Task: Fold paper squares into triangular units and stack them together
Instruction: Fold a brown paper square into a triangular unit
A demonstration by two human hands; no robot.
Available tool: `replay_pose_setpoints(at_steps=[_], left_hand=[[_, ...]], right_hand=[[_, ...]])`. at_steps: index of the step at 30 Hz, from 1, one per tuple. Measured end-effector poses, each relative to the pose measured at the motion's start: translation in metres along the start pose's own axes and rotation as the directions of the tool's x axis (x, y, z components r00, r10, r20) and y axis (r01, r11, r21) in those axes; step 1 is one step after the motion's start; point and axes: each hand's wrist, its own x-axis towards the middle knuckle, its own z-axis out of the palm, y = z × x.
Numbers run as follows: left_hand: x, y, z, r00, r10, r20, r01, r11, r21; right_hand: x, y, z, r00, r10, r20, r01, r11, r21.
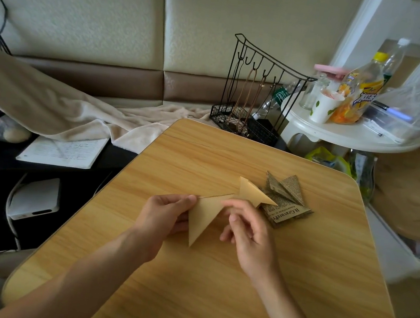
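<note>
Head view: a tan folded triangle (202, 218) is held just above the table (212, 292), mid-surface, with bare wood toward the near edge. Left hand (166, 216) pinches its left corner; right hand (245, 229) fingers curl loosely at its right edge. Folded newsprint units (284, 203) lie just beyond.

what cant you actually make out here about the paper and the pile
- Head view: the tan paper piece is held in the left hand; its far side is hidden, so the folds cannot be counted.
- Right hand: whether its fingertips pinch the paper is hidden by the fingers themselves.
- Newsprint pile: partly covered by a tan folded unit; its number of units is unclear.
- Most newsprint text is too small to read.
</note>
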Motion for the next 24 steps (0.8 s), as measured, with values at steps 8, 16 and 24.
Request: replay_pose_setpoints(at_steps=[8,16,24], left_hand=[[0.0003,-0.0021,0.0002,0.996,0.000,0.086,-0.004,0.999,0.049],[-0.0014,-0.0013,0.0022,0.980,-0.004,0.198,-0.045,0.969,0.243],[-0.0009,-0.0003,-0.0002,0.976,-0.068,0.206,0.028,0.981,0.191]], right_hand=[[-0.0001,0.0012,0.0010,0.998,0.065,-0.026,-0.065,0.997,0.034],[-0.0009,-0.0044,0.0004,0.997,0.076,-0.006,-0.076,0.997,0.008],[-0.0045,-0.0034,0.0055,0.993,0.046,0.110,-0.022,0.977,-0.210]])
